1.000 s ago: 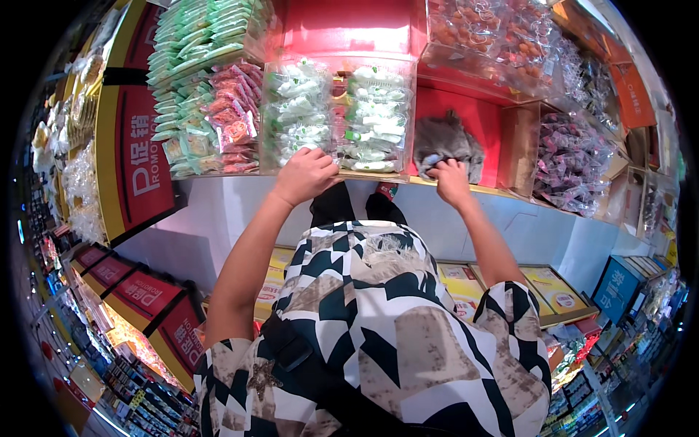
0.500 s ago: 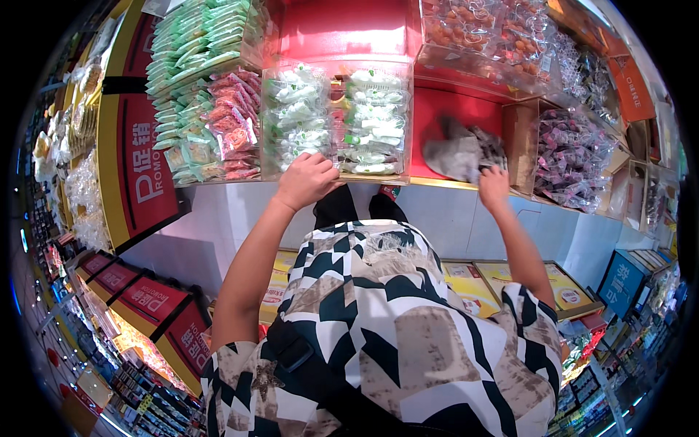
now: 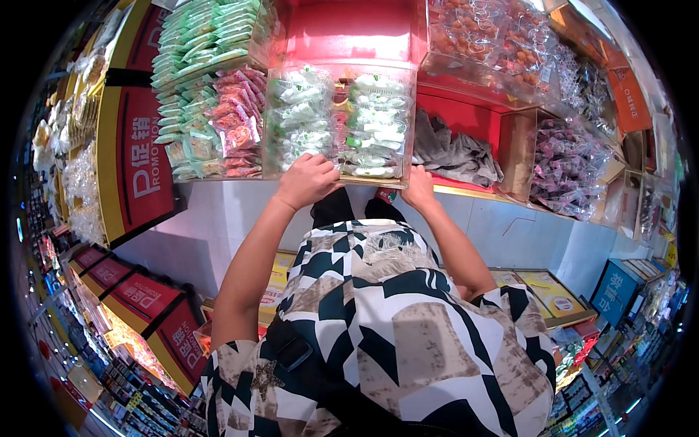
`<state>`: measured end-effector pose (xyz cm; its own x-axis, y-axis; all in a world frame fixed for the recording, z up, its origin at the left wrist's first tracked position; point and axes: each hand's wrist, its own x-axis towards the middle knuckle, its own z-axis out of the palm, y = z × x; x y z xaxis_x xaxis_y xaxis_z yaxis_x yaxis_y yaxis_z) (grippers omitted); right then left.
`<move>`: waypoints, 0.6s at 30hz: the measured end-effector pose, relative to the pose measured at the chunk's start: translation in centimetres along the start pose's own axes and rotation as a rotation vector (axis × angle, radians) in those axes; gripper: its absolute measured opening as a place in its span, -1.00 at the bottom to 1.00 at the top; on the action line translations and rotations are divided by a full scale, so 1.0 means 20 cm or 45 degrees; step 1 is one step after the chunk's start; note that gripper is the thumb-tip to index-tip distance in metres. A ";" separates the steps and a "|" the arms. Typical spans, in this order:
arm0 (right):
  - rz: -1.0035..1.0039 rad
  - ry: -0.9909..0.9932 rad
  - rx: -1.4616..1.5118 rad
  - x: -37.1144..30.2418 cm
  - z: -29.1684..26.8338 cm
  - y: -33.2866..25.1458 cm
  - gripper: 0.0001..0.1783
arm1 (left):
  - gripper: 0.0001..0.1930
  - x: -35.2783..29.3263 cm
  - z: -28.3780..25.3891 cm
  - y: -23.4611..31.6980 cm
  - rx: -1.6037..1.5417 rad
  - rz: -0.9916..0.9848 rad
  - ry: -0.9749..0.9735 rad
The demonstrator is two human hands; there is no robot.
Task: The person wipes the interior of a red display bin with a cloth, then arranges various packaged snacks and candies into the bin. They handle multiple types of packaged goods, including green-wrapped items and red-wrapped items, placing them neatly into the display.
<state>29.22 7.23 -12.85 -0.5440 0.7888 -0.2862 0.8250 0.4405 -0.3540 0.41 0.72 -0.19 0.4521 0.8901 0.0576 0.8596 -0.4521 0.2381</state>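
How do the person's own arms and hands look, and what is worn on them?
Neither grip, left hand or right hand, wears a glove. The forearms are bare, with no watch visible. The short sleeves have angular white, blackish-green and mottled beige patches.

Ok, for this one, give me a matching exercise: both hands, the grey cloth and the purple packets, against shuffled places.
1. Grey cloth
2. Left hand
3. Purple packets
4. Right hand

A. At the right front corner of the clear box
B. Heaped to the right of the red bay
C. Over the clear box's front edge, left of its middle
D. Crumpled in the red bay

Pairs: 1-D, 2-C, 3-B, 4-A
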 end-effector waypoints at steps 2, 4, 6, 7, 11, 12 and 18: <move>0.041 -0.084 0.180 -0.03 -0.04 0.10 -0.74 | -0.77 0.00 0.01 0.00 0.006 0.007 0.004; 0.220 -0.254 1.073 -0.05 -0.14 0.27 -0.72 | -0.77 0.00 0.00 0.01 0.006 -0.002 0.013; 0.318 -0.283 1.936 -0.11 -0.24 0.43 -0.70 | -0.77 0.00 -0.01 0.01 0.008 -0.007 0.009; 0.323 -0.212 2.349 -0.15 -0.29 0.47 -0.69 | -0.77 0.01 -0.01 0.01 0.009 -0.005 0.003; 0.554 -0.099 2.104 -0.21 -0.38 0.70 -0.68 | -0.76 0.01 0.00 0.02 0.005 0.001 0.013; 0.771 0.146 1.668 -0.19 -0.33 0.75 -0.64 | -0.76 0.01 0.00 0.03 0.003 0.005 0.014; 0.367 0.465 0.135 0.06 -0.09 0.70 -0.09 | -0.75 0.02 -0.01 0.04 0.023 0.013 0.013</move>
<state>40.44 15.09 -16.54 -0.1899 0.9799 -0.0617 0.9039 0.1499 -0.4007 1.27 0.72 0.29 0.4586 0.8858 0.0703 0.8591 -0.4622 0.2196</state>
